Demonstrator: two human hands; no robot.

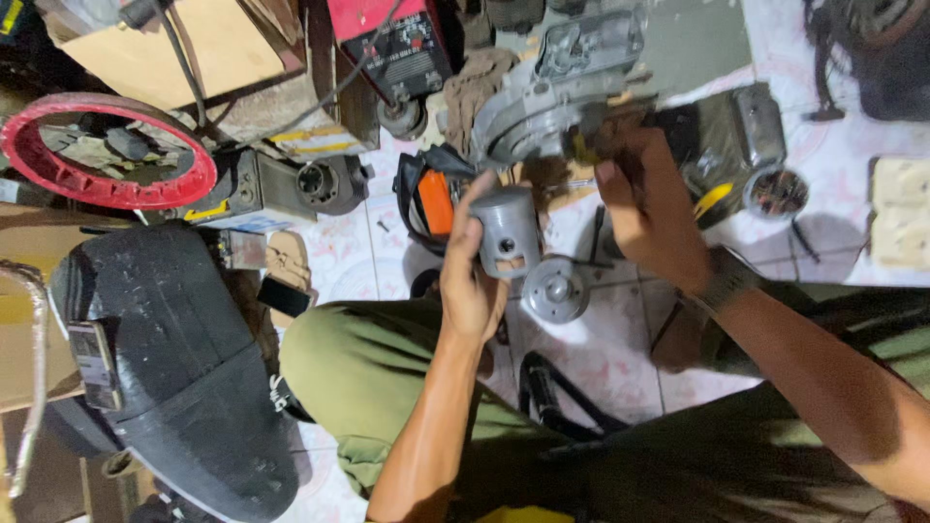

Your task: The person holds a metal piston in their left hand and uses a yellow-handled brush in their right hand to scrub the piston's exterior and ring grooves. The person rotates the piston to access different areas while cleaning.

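Left hand (472,276) gripping grey piston (506,232) up close to look, right hand (647,199) closed on engine case (557,97) to steady it

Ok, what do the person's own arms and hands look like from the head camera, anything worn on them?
Both forearms are bare, with no sleeves in view and no gloves. The left hand has nothing on its wrist. The right hand has a dark wristwatch with a wide grey-brown strap at the wrist. No rings can be made out on the fingers.
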